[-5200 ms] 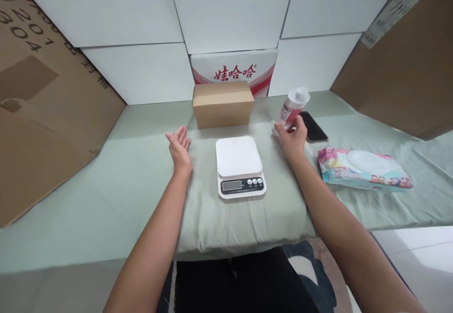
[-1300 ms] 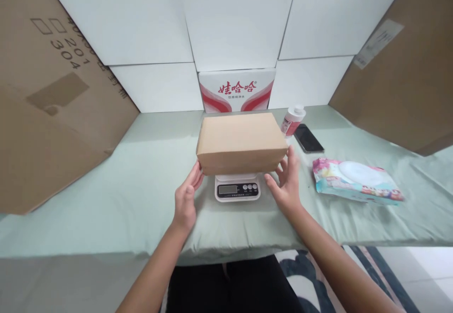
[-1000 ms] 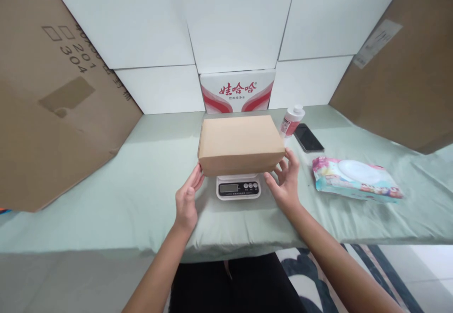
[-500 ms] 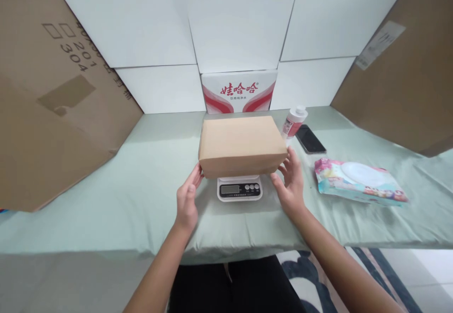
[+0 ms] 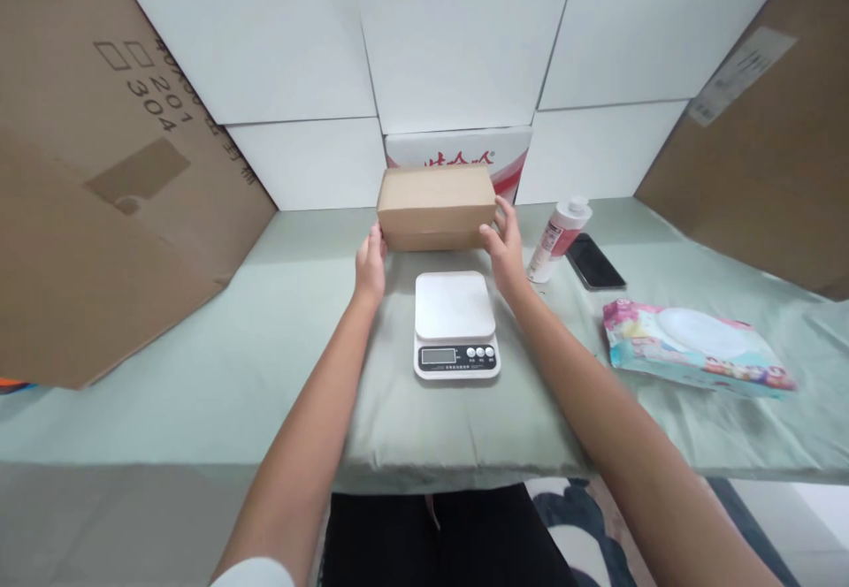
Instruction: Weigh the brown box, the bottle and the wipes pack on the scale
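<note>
Between my two hands is a plain brown cardboard box (image 5: 438, 207), at the back of the table in front of a white carton with red print. My left hand (image 5: 371, 264) grips the box's left side, fingers partly hidden behind it. At its right end, my right hand (image 5: 504, 247) has the thumb on the front face and the fingers along the side. Nearer to me lies a white kitchen scale (image 5: 455, 304) with a bare plate and a small grey display. Whether the box touches the table is hard to tell.
To the right stand a white and pink bottle (image 5: 557, 238), a black phone (image 5: 595, 262) and a pack of wet wipes (image 5: 696, 344). Large brown cardboard (image 5: 80, 216) rises at the left, more cardboard (image 5: 756, 163) at the right. The white carton (image 5: 510, 163) is against the back panels.
Both hands have moved the cardboard box away from me, off the kitchen scale toward the back. The scale's plate has come into view. The camera view has shifted slightly.
</note>
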`<state>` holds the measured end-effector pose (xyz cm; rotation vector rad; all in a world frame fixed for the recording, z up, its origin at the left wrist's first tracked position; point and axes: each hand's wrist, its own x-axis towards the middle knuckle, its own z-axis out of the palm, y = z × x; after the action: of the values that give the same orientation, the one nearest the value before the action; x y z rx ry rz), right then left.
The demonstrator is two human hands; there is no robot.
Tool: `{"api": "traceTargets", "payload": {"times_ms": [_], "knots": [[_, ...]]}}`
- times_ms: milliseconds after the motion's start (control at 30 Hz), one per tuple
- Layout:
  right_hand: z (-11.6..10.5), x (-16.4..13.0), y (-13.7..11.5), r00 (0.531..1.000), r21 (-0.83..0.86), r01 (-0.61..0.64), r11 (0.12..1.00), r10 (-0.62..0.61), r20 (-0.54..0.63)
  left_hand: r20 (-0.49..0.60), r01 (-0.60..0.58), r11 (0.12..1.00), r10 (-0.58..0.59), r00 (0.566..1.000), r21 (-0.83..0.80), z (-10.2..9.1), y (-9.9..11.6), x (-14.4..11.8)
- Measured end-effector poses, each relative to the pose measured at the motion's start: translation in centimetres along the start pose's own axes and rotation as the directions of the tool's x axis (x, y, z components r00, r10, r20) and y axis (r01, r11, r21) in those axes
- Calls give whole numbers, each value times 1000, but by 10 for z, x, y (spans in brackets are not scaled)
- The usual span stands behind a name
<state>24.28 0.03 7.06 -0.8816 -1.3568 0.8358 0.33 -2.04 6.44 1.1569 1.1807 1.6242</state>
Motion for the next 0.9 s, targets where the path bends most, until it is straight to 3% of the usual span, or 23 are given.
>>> {"api": "traceTargets", "payload": {"times_ms": [200, 467, 533, 633, 767, 833, 900], "knots": [[3, 7, 40, 998, -3, -66, 998, 66, -2, 21, -20, 999, 20, 1000, -35, 1, -47, 11], [4, 11, 57, 1000, -145, -28, 989, 28, -3, 100, 8, 1000, -7, 995, -8, -3, -52, 26], [2, 8, 44, 999, -205, -33, 978, 26, -35, 74, 34, 999, -34, 997, -4, -3, -51, 24], [-9, -11, -3, 995, -314, 42, 949, -70, -77, 12, 40, 999, -40, 999, -8, -6, -50, 20], [-53, -78, -84, 943, -393, 179, 902, -271, -193, -48, -154, 987, 156, 987, 37, -12, -35, 9], [-95, -123, -107, 856, -465, 172, 869, -365, -365, 38, -300, 949, 298, 954, 100, -9, -15, -6], [-149, -165, -110, 703, -565, 149, 811, -489, -517, 200, -402, 908, 374, 906, 121, 4, 12, -31]]}}
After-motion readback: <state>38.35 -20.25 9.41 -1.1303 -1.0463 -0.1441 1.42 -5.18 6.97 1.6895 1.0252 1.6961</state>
